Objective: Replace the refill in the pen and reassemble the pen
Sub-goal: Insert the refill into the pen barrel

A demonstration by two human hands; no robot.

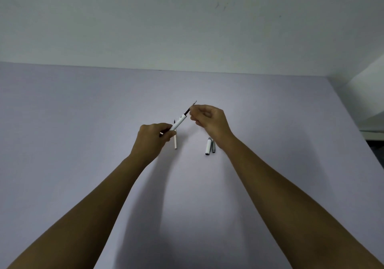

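Observation:
My left hand [152, 138] grips the lower end of a white pen barrel [178, 122], which tilts up to the right above the table. A dark refill [187, 111] sticks out of the barrel's upper end, and its metal tip [194, 102] shows past my right hand [209, 120], whose fingertips pinch the refill. Beneath the barrel a thin white refill [175, 143] lies on the table, partly hidden by my left hand. A white pen cap [208, 146] and a grey pen part [213, 146] lie side by side just under my right wrist.
The work surface is a pale lilac table [83, 133] that meets a white wall [187, 19] at the back. The table's right edge [357, 127] runs diagonally, with a white ledge beyond it.

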